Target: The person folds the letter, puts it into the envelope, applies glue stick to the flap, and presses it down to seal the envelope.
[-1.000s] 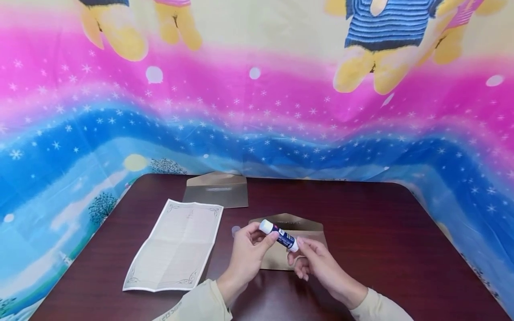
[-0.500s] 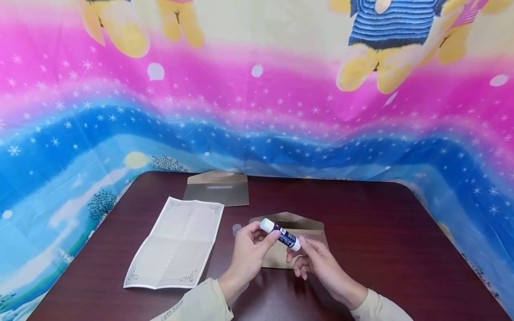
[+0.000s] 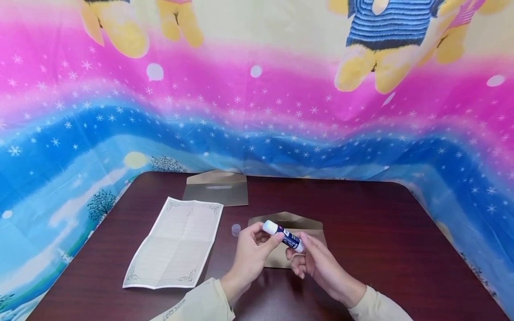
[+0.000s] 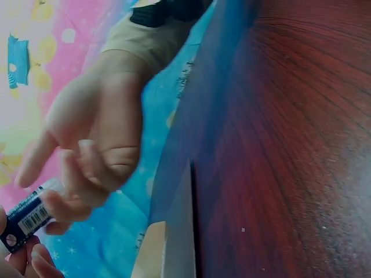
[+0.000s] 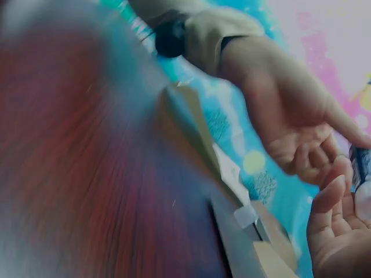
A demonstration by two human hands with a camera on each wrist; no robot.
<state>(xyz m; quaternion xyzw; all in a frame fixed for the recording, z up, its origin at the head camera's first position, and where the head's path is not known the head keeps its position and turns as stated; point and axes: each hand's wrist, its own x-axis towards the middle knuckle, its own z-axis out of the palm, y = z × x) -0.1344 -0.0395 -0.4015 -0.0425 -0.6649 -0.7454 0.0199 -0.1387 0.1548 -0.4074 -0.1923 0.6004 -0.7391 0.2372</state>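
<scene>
A dark blue glue stick (image 3: 285, 236) with white ends is held slanted above the table between both hands. My left hand (image 3: 249, 254) pinches it near its upper white end. The right hand (image 3: 325, 267) holds its lower, clear end between thumb and fingers, the other fingers loosely curled. In the left wrist view the label and barcode of the glue stick (image 4: 26, 223) show. Beneath the hands lies a tan envelope (image 3: 277, 258), flap raised away from me, partly covered by the hands. A translucent cap (image 3: 236, 230) stands on the table just left of my left hand.
To the left lies a creased cream sheet (image 3: 172, 245) with ornate corners. A second envelope (image 3: 217, 194), its flap also unfolded, is at the table's far edge. The dark red-brown table (image 3: 373, 232) ends at a patterned cloth backdrop (image 3: 257, 107).
The glue stick and left hand have shifted slightly right, uncovering more of the cap. My right thumb and fingers have turned a little around the stick's lower end.
</scene>
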